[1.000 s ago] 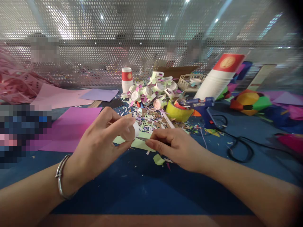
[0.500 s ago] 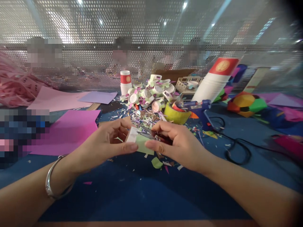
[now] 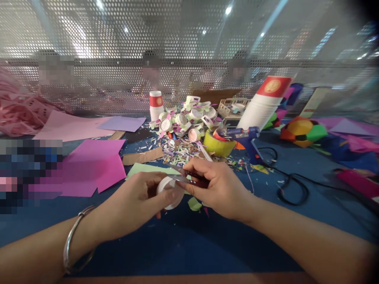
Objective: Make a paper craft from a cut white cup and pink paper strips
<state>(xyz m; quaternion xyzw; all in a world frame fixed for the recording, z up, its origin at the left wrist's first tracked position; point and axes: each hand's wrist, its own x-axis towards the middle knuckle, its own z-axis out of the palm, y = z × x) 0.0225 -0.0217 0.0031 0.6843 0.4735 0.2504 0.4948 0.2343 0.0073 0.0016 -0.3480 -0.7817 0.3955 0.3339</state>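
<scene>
My left hand is closed around a small white paper cup, its round end turned toward me. My right hand grips small scissors with dark red handles, and the blades touch the cup's rim. Both hands hover just above the blue table cloth. A light green paper sheet lies under and behind the cup. Paper scraps lie beside my right hand.
Behind the hands are a heap of cut decorated cups, a yellow tape roll, a blue glue gun with a black cable, and a stack of white cups. Magenta paper sheets lie left. A perforated metal screen closes the back.
The cup has been turned in my left hand so its round end faces me, and both hands have dropped a little lower. The scissors now touch the cup's rim.
</scene>
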